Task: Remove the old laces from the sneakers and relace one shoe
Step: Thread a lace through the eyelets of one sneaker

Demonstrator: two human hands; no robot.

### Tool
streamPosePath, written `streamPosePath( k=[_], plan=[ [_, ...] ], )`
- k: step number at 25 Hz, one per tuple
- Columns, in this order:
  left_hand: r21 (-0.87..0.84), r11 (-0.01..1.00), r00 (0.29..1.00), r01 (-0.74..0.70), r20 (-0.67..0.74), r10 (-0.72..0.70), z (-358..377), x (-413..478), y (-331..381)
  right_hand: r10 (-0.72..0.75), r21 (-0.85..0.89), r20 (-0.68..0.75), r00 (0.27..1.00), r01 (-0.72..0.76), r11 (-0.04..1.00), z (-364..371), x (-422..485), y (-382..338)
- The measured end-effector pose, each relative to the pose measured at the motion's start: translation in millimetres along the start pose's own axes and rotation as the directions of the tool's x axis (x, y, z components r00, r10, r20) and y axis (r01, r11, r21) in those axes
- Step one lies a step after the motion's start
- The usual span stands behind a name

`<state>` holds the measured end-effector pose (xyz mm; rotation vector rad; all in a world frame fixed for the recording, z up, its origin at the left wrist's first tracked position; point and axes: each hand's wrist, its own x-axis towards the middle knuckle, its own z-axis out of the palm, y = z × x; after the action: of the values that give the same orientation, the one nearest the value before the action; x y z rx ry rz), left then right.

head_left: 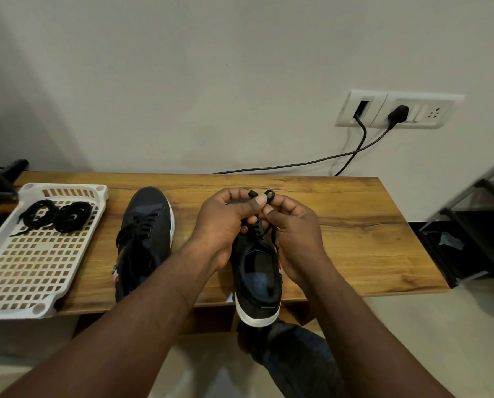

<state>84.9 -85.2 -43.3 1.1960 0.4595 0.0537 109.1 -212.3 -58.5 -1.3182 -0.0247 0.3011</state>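
Soft, even indoor light, moderately bright, with no hard glare. The wall point(240, 67) greyed off toward the upper corners. The cables point(365, 133) threw faint, blurred shadows on it. The worktop point(340, 225) carried a dull sheen. The shoe point(145, 242) at the left of the frame lost detail in its black upper and smeared near the heel. Wide-angle bend: worktop edges bowed, socket plate point(398, 110) slanted, forearms point(142, 326) swollen and soft at the bottom edge.
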Motion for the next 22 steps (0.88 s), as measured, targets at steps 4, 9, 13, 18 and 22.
streamPosePath(
  k=[4,9,13,18,22],
  plan=[
    [0.035,0.999,1.000,-0.010,-0.003,0.010,0,-2,0,-0.110,-0.192,-0.083,0.991,0.092,0.977,-1,-5,-6],
    [0.043,0.999,0.998,-0.031,-0.062,0.033,-3,-1,-1,-0.230,-0.404,0.012,0.973,0.215,0.889,6,-10,-5],
    [0.033,0.999,0.999,-0.032,-0.015,0.032,-3,-4,4,-0.176,-0.302,-0.052,0.983,0.153,0.941,4,-6,-4],
    [0.269,0.944,0.981,-0.192,0.012,0.196,-5,0,2,-0.161,-0.291,-0.169,0.972,0.107,0.951,5,-3,-1],
    [0.596,0.724,0.918,-0.347,0.057,0.393,-11,2,3,-0.042,-0.263,-0.167,0.985,-0.004,0.965,5,-2,-1]
  ],
)
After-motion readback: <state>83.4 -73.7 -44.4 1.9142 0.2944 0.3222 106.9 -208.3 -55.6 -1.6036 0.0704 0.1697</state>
